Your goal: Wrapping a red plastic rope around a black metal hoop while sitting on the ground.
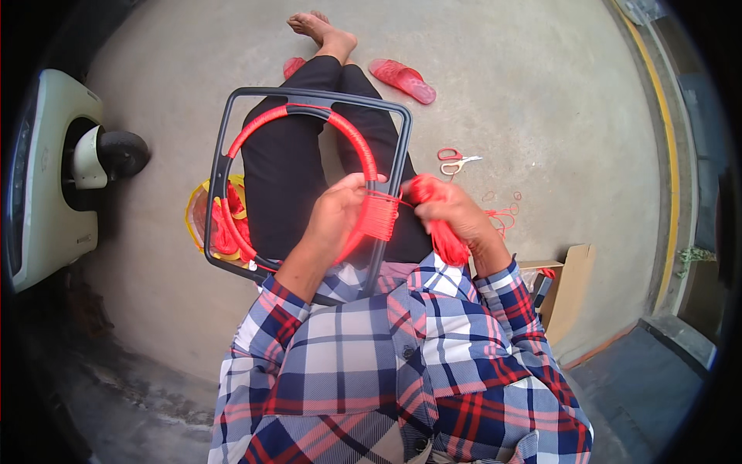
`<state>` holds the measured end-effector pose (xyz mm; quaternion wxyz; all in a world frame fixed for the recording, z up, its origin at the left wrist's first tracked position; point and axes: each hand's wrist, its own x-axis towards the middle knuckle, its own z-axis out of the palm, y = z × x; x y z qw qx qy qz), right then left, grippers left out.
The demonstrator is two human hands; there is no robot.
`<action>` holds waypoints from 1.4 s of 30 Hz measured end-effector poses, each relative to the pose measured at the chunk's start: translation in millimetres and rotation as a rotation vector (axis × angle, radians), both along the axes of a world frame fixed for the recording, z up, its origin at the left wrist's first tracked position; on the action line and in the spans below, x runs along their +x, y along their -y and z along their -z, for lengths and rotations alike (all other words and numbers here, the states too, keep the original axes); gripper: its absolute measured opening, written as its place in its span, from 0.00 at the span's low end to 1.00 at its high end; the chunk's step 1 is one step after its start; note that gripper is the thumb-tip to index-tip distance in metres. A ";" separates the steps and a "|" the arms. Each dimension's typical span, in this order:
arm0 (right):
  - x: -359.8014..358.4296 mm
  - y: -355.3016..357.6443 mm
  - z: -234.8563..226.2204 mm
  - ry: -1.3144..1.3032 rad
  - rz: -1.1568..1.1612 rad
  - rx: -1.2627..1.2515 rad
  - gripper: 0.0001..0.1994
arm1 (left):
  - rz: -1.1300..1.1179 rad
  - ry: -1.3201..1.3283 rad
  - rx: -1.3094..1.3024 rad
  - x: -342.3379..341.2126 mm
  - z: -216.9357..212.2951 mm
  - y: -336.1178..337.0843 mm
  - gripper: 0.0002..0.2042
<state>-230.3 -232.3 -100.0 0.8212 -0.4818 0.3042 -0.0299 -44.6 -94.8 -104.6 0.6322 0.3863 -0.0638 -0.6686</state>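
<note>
A dark square frame with a round inner ring lies tilted across my lap. Red cord wrapping covers much of the ring. My left hand grips the ring's right side, its fingers curled round it. Beside those fingers, several turns of red cord span from the ring to the frame's right bar. Right of the frame, my right hand is closed round a bundle of red cord, slightly smeared by motion. A short strand runs from the bundle to the wound turns.
Scissors with red and cream handles lie on the concrete floor, near loose red cord scraps. A yellow bag with red contents sits left of my legs. A cardboard box, red slippers and a white wheeled vehicle surround me.
</note>
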 end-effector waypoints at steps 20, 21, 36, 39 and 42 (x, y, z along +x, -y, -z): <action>-168.4 85.6 76.2 -0.336 0.920 -0.348 0.06 | -0.034 -0.037 0.047 2.2 -5.9 0.6 0.14; -142.9 77.6 65.6 -0.310 0.838 -0.335 0.06 | -0.023 -0.035 0.052 0.7 -7.0 1.6 0.14; -31.4 -11.7 -5.3 -0.157 0.005 -0.587 0.08 | -0.035 -0.059 0.064 4.9 -5.7 3.0 0.16; -41.3 -23.2 -2.6 -0.136 -0.018 -0.709 0.07 | -0.028 -0.086 0.030 5.9 -5.5 3.4 0.19; -44.9 -23.7 3.8 -0.082 -0.002 -0.735 0.06 | -0.036 -0.161 -0.007 4.4 -7.1 0.9 0.21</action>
